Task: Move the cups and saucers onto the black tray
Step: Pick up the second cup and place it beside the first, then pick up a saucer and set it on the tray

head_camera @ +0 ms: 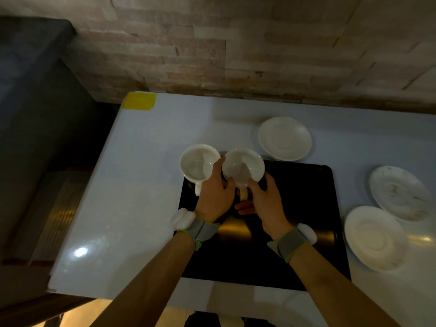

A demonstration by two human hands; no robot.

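Both hands were at the far-left corner of the black tray (295,232), each on a cup. Left hand (213,197) was curled around the near side of the left cup (199,165), thumb on the rim; that cup's handle pointed toward the person and it sat at the tray's far-left corner, partly over the edge as far as could be seen. Right hand (264,204) was closed on the right cup (243,166) at its handle side, fingers wrapped low. The cups were just beside each other, rims nearly touching; couldn't tell if either was resting or lifted.

Three saucers, all off the tray on the white table (132,208): far saucer (285,138) just beyond the tray's far edge, marbled saucer (401,193) to the right, plain saucer (376,238) nearer, its rim just beside the tray's right edge. Marbled and plain saucers overlapped slightly.

Yellow tape patch (139,101) was at the table's far-left corner. Brick wall (236,43) behind. Grey wristbands (203,230) on both wrists.
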